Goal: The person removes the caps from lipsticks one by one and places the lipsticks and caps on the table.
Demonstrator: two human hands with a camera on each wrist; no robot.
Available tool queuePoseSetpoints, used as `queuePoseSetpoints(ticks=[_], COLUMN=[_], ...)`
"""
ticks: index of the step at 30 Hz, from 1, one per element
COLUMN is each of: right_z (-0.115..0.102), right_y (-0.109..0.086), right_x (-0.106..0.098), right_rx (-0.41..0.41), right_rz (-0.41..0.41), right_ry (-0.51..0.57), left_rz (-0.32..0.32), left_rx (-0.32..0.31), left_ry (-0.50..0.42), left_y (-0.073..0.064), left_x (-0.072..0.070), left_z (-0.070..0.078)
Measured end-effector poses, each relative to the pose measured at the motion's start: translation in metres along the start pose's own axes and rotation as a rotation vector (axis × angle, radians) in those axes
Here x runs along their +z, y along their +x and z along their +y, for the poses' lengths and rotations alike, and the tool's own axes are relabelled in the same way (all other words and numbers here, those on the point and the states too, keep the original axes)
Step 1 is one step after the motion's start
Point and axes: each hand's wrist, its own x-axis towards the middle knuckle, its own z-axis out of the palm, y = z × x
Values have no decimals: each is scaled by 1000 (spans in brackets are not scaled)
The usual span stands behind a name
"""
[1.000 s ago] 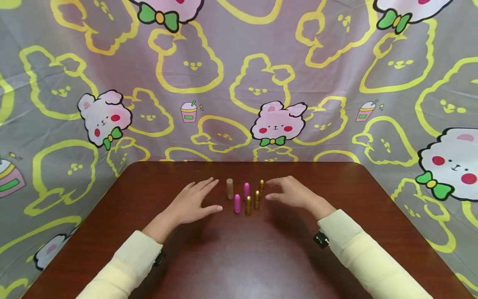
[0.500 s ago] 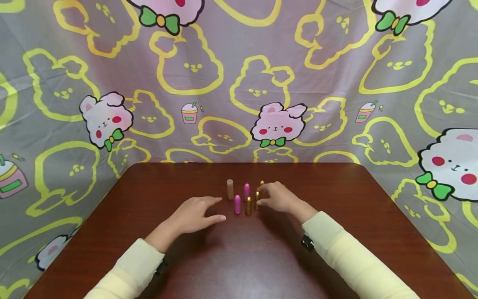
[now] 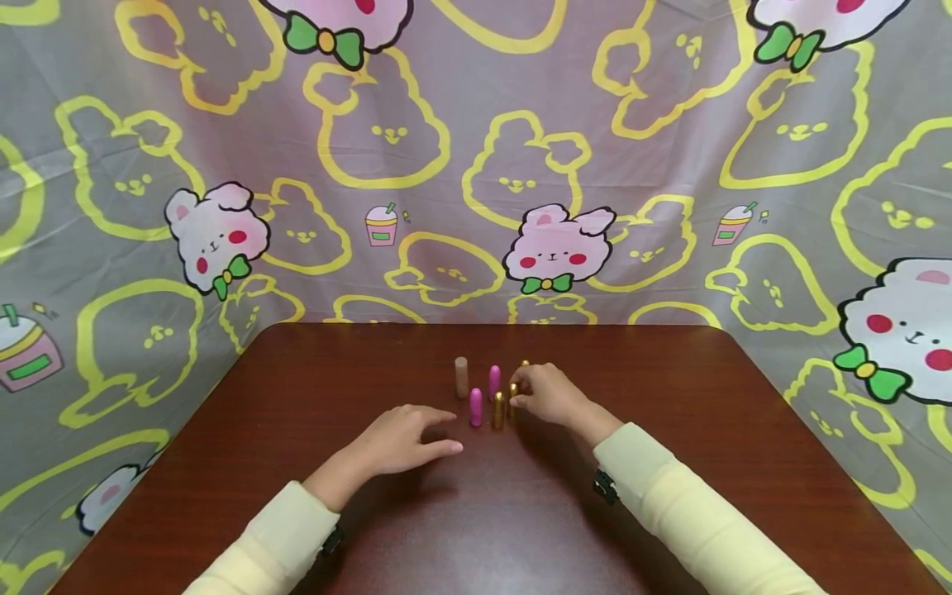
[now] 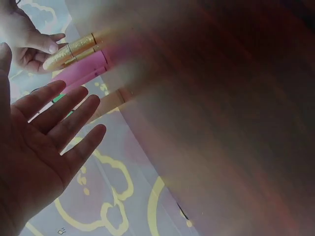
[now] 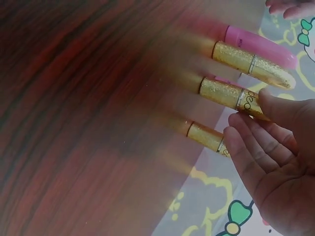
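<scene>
Thumb and fingertips of my right hand pinch the upper part of a gold lipstick with dark lettering, which stands upright. Another gold lipstick stands just left of it in the head view. A third gold one is behind, mostly hidden by the right hand in the head view. Two pink lipsticks, one in front and one behind, stand to the left, beside a brown tube. My left hand hovers left of the group with fingers extended, holding nothing.
The dark reddish-brown wooden table carries the small cluster near its middle. Behind and at both sides hangs a grey curtain printed with yellow outlines and bunny faces. Each sleeve cuff has a black device strapped at it.
My right hand has moved left to the gold lipsticks and now pinches the middle one. My left hand has shifted slightly toward me and right. The lipsticks stay standing in place.
</scene>
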Motion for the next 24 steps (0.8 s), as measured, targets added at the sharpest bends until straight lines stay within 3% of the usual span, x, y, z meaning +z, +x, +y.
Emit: queuePoseSetpoints(ticks=[12, 17, 24], right_z=[6, 11, 13], right_y=[-11, -16, -22], right_x=[-12, -22, -34], right_rx=[0, 52, 167], right_rz=[16, 22, 12], right_ry=[102, 216, 472], left_rz=[33, 88, 178], left_rx=[55, 72, 59], left_ry=[-54, -91, -164], left_y=[5, 7, 12], left_x=[6, 6, 2], left_z=[4, 7, 13])
